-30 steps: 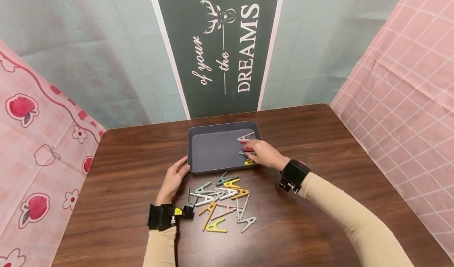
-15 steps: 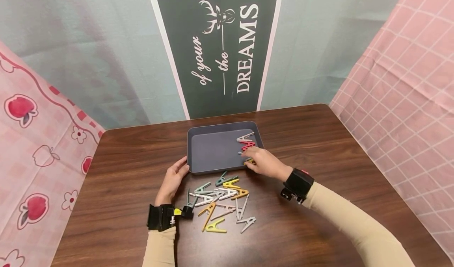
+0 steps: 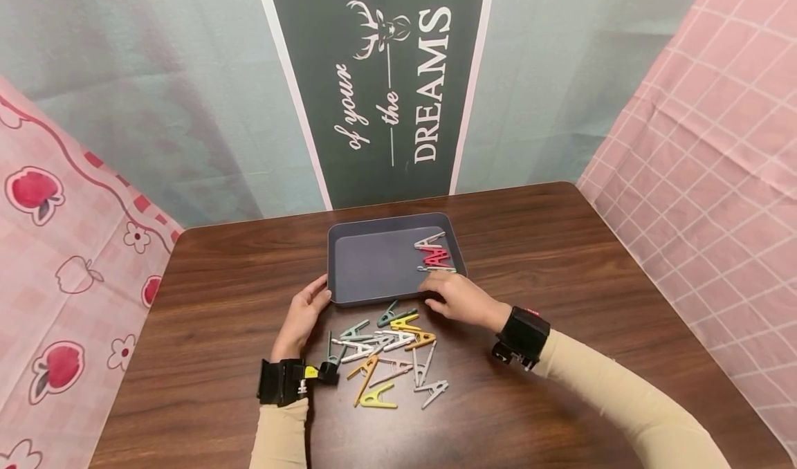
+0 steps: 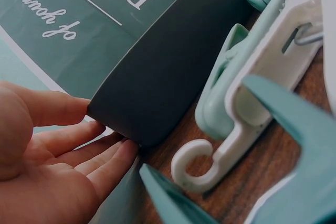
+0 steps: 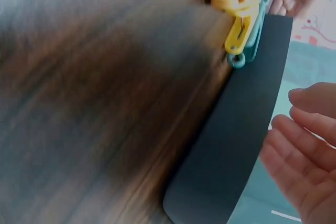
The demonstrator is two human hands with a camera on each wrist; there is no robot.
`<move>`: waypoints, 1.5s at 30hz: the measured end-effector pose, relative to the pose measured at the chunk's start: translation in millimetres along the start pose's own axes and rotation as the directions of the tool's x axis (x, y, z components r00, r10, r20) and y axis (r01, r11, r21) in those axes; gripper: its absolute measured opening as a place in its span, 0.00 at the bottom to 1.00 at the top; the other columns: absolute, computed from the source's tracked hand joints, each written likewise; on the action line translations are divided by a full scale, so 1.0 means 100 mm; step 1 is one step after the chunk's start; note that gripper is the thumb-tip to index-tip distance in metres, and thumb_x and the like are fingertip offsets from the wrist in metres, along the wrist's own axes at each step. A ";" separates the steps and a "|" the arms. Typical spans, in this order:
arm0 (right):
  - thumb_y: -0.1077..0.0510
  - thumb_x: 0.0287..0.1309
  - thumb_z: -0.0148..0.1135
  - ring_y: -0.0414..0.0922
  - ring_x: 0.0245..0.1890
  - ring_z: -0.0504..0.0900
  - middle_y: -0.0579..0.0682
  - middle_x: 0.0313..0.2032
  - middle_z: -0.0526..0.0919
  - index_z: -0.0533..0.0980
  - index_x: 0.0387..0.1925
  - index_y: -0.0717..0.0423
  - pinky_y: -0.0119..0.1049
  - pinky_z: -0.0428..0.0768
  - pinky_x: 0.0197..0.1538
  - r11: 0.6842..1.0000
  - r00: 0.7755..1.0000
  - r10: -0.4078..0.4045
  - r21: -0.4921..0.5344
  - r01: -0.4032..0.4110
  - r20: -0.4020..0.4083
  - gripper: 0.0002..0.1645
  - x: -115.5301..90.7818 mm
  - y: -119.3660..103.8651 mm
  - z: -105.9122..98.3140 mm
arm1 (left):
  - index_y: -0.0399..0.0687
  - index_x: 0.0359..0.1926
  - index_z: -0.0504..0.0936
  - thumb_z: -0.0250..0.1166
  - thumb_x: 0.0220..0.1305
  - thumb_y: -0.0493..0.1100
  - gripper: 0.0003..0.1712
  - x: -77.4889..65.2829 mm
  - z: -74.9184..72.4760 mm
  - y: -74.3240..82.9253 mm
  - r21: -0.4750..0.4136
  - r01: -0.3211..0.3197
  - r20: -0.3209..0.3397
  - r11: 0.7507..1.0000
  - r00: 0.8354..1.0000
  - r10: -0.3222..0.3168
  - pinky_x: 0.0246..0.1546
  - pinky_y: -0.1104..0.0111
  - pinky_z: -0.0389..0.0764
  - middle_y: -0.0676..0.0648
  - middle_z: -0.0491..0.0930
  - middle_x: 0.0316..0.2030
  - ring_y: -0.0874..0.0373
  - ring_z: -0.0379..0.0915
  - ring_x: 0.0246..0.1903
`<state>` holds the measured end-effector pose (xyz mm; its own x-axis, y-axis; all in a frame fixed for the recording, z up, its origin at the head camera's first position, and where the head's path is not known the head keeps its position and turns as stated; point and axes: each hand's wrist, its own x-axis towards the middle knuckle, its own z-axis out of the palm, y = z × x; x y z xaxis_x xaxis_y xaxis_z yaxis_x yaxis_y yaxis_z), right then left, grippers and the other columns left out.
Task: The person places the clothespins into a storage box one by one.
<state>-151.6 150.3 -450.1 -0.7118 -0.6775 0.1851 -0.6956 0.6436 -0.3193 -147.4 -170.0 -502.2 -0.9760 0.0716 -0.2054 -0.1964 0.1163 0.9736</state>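
Observation:
A dark grey tray [image 3: 373, 265] lies on the wooden table. My left hand [image 3: 301, 319] touches its front left corner; in the left wrist view the thumb meets the rim and the fingers lie against the corner below. Over the tray's front right edge is my right hand [image 3: 463, 299], its fingers loosely bent in the right wrist view, with nothing visible in them. Along the tray's right side lie a pale grey clothespin [image 3: 429, 241], red clothespins [image 3: 434, 256] and a pale green clothespin [image 3: 436, 269]. The yellow clothespin seen there earlier is hidden by the right hand.
In front of the tray spreads a loose pile of clothespins, among them teal [image 3: 397, 314], orange [image 3: 421, 339], white [image 3: 398, 341], yellow-green [image 3: 378, 398] and grey [image 3: 432, 391] ones. Patterned cloths hang around the table [image 3: 529, 247].
My right hand has moved back toward the tray's front edge, uncovering the red and pale green clothespins. The tray's right side has shifted slightly right. My left hand stays at the corner.

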 end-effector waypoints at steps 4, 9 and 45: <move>0.62 0.55 0.67 0.45 0.44 0.83 0.50 0.39 0.84 0.82 0.41 0.60 0.39 0.83 0.49 0.999 0.999 -0.039 -0.032 0.038 -0.028 0.11 -0.02 -0.04 0.04 | 0.35 0.71 0.59 0.48 0.72 0.34 0.28 0.00 0.00 0.00 -0.007 0.009 0.006 1.000 1.000 -0.009 0.48 0.91 0.68 0.33 0.63 0.69 0.44 0.59 0.69; 0.62 0.54 0.68 0.43 0.42 0.82 0.49 0.38 0.84 0.82 0.41 0.59 0.38 0.82 0.48 0.997 0.996 -0.067 -0.044 0.064 -0.060 0.11 -0.06 -0.09 0.05 | 0.35 0.71 0.59 0.48 0.72 0.34 0.28 0.00 -0.01 0.00 -0.013 0.018 0.011 1.000 1.000 -0.018 0.48 0.91 0.68 0.33 0.63 0.69 0.45 0.60 0.69; 0.60 0.51 0.70 0.41 0.40 0.81 0.49 0.39 0.84 0.82 0.44 0.57 0.33 0.81 0.46 0.995 0.988 -0.058 0.091 0.045 0.145 0.16 -0.19 -0.29 0.31 | 0.35 0.71 0.59 0.48 0.72 0.33 0.28 -0.01 -0.02 0.04 -0.030 0.020 0.012 0.999 1.000 -0.019 0.47 0.92 0.68 0.32 0.63 0.69 0.45 0.60 0.69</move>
<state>-114.6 133.6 -473.7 -0.6486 -0.7582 0.0671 -0.7154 0.5771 -0.3940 -147.7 -171.2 -498.5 -0.9709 0.0808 -0.2253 -0.2181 0.0882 0.9719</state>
